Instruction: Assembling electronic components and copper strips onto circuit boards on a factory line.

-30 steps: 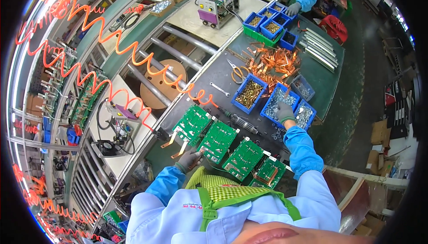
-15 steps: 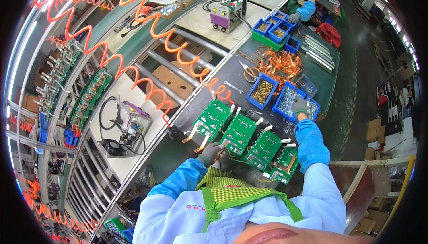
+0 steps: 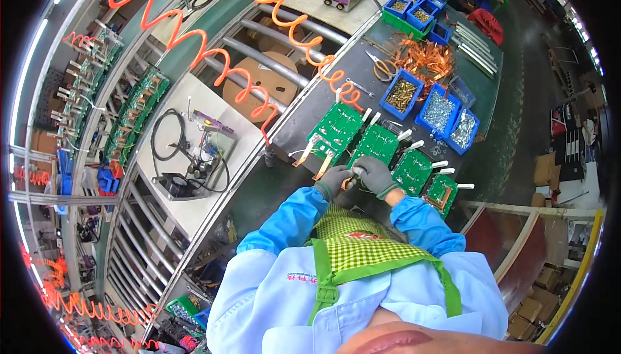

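Left hand point(image 3: 334, 179): gloved grey, at near edge of second board point(image 3: 377, 145); grip curled shut on a small part, too small to name.
Right hand point(image 3: 375, 174): gloved, touching left hand over the same edge of second board; grip closed, pinching at the same small part.
Change: a second ago right hand was off at the screw bin point(image 3: 440, 111), well right of second board; now back beside left hand. Judged: a piece fetched from the bin, now being fitted.
Hose point(image 3: 194, 24): orange coil, hanging up and left of second board.
First board point(image 3: 336, 129): green, just left of second board, copper strips at its near edge.
Third board point(image 3: 412, 171): just right of second board.
Fourth board point(image 3: 442, 192): furthest right of second board, untouched.
Brass bin point(image 3: 401, 95): blue, beyond second board.
Table point(image 3: 304, 111): dark, carrying boards and bins.
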The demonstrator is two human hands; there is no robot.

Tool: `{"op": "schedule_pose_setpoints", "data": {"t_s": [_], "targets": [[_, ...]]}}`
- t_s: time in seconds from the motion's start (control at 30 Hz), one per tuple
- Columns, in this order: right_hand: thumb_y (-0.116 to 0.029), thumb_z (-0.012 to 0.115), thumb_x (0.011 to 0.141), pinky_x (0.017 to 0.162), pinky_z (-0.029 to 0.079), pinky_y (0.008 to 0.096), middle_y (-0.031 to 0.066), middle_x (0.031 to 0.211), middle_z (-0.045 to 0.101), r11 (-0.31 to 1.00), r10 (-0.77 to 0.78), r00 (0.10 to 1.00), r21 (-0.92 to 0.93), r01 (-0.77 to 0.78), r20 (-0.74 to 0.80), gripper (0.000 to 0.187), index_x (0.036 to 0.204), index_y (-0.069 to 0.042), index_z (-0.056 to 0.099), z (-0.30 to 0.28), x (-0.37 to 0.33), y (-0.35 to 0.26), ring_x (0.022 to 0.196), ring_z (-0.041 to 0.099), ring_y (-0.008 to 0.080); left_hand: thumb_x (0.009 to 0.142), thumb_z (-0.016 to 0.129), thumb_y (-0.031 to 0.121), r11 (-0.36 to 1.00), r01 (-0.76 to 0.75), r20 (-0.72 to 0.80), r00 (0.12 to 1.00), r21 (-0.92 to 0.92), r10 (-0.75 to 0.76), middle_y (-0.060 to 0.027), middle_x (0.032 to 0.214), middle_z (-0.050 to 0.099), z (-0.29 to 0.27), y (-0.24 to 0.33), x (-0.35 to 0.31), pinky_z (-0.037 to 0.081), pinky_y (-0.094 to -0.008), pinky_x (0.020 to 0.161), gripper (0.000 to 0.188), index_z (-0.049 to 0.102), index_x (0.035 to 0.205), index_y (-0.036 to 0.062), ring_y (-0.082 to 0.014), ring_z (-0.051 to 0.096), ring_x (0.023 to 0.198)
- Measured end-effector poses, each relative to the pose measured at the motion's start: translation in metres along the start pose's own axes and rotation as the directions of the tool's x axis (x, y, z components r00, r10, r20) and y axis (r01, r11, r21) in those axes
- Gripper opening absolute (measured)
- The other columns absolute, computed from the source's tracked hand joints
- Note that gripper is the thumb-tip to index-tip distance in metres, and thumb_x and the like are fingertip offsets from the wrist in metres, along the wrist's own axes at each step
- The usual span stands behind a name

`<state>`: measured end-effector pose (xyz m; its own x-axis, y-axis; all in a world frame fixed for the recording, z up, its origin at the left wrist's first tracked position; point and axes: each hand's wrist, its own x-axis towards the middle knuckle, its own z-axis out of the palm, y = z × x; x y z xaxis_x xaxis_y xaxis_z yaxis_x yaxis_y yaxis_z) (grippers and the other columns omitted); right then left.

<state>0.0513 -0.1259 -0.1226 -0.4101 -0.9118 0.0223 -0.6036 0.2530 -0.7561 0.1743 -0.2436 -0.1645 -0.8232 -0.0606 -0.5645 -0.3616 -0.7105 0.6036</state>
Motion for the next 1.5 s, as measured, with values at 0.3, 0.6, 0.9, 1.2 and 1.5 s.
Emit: {"op": "schedule_pose_setpoints", "data": {"t_s": [0.3,0.6,0.9,1.2,1.5], "targets": [[-0.017,0.056,0.078,0.068,0.047,0.0405,0.01,0.089,0.056,0.978,0.108,0.994,-0.181,-0.107,-0.005,0.011,0.088,-0.013,0.06,0.011,0.007,-0.012,0.08,0.057,0.0314,0.087,0.053,0.013,1.0,-0.028,0.006,1.0,-0.001,0.028,-0.0062,0.079,0.059,-0.006,0.001,-0.002,0.049,-0.0198,0.051,0.016,0.053,0.097,0.0012,-0.0099,0.057,0.06],[-0.014,0.058,0.076,0.072,0.046,0.0395,0.0147,0.087,0.057,0.993,0.071,0.995,-0.085,-0.078,-0.075,0.013,0.086,-0.006,0.061,0.019,0.011,-0.004,0.081,0.056,0.0315,0.087,0.052,0.014,0.993,-0.02,-0.009,1.0,-0.113,0.02,-0.0062,0.077,0.057,-0.007,-0.013,-0.001,0.047,-0.019,0.049,0.016,0.053,0.097,0.0012,-0.0098,0.055,0.059],[-0.02,0.058,0.077,0.075,0.045,0.04,0.0143,0.09,0.057,0.999,0.01,0.998,-0.039,-0.013,-0.058,0.019,0.091,-0.007,0.06,-0.009,0.01,-0.005,0.086,0.055,0.0329,0.087,0.052,0.024,0.99,-0.142,0.0,0.99,0.006,0.142,-0.0066,0.075,0.058,-0.018,-0.018,0.008,0.043,-0.0221,0.049,0.023,0.055,0.092,0.0018,-0.0112,0.053,0.057],[-0.021,0.056,0.081,0.07,0.048,0.0365,0.0075,0.092,0.058,0.982,-0.034,0.994,-0.19,0.013,-0.107,0.014,0.091,-0.012,0.06,0.013,-0.004,0.007,0.082,0.058,0.0276,0.088,0.053,0.021,0.999,-0.007,-0.031,1.0,-0.039,0.006,-0.0038,0.073,0.057,-0.006,-0.008,0.002,0.041,-0.0176,0.046,0.019,0.055,0.092,0.003,-0.0059,0.05,0.052],[-0.02,0.056,0.081,0.069,0.048,0.0362,0.0074,0.09,0.058,0.969,-0.174,0.984,-0.183,0.164,-0.045,0.013,0.09,-0.012,0.06,0.009,-0.005,0.01,0.082,0.058,0.0272,0.087,0.054,0.016,0.999,0.003,-0.031,1.0,-0.032,-0.004,-0.0072,0.079,0.059,-0.012,-0.01,0.006,0.046,-0.0171,0.05,0.018,0.054,0.094,0.0002,-0.0094,0.055,0.06]]}}
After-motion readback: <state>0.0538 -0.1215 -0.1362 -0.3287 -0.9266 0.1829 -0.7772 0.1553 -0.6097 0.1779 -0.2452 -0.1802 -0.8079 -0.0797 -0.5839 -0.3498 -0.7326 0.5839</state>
